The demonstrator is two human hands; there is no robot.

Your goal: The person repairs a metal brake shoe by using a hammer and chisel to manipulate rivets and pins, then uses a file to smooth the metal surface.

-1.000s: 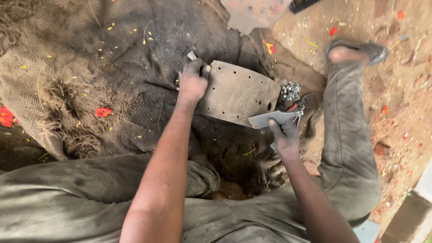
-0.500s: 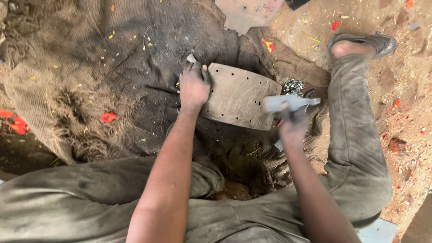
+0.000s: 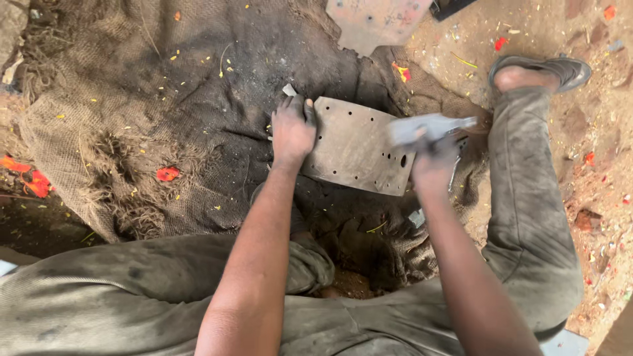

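Note:
A curved brownish metal plate (image 3: 353, 148) with rows of small holes lies on dark burlap sacking (image 3: 198, 99) between my legs. My left hand (image 3: 293, 128) grips the plate's left edge and holds it down. My right hand (image 3: 435, 161) is closed around a grey metal tool (image 3: 428, 126), blurred by motion, held over the plate's right end. What kind of tool it is cannot be made out.
My right leg (image 3: 534, 198) stretches out to the right, with a sandalled foot (image 3: 541, 71) on sandy ground. Another flat metal sheet (image 3: 376, 23) lies at the top. Red petals (image 3: 166, 173) and yellow flecks are scattered over the sacking.
My right hand has lifted the grey tool from beside the plate's lower right corner up over its right end. The left hand has stayed on the plate's left edge.

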